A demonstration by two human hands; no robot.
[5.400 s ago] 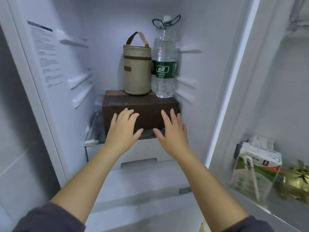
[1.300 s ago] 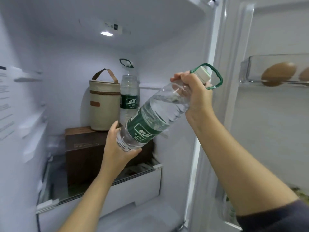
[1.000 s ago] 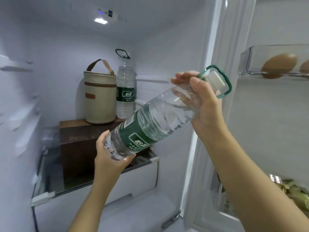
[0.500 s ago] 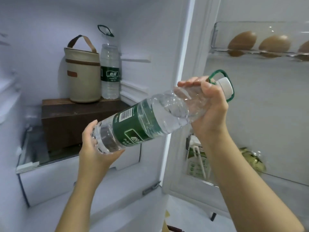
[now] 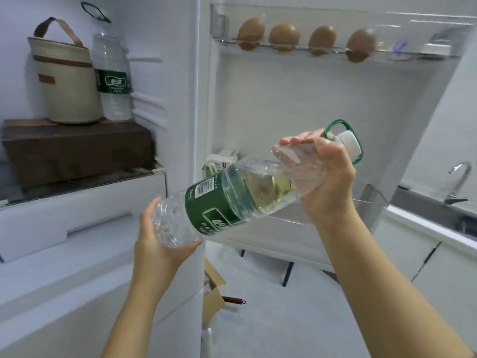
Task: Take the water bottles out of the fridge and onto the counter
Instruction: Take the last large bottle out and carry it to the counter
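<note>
One bottle [image 5: 232, 200] is out of the fridge [image 5: 170, 47], tilted in mid-air. The right hand [image 5: 327, 174] grips its neck with curled fingers, and the left hand [image 5: 160, 244] cups its base. It has not yet reached the tabletop [image 5: 433, 228] at far right. A second bottle [image 5: 112, 78] stands inside on a box [image 5: 77, 148], untouched.

1. The right hand [image 5: 329, 174] is covering the neck of the held bottle [image 5: 232, 200].
2. That bottle is hiding most of a carton [image 5: 222, 161] in the door behind it.
3. The brown box [image 5: 77, 148], far left, is blurring at its right end.
4. The counter [image 5: 418, 200] is running off the right edge.
</note>
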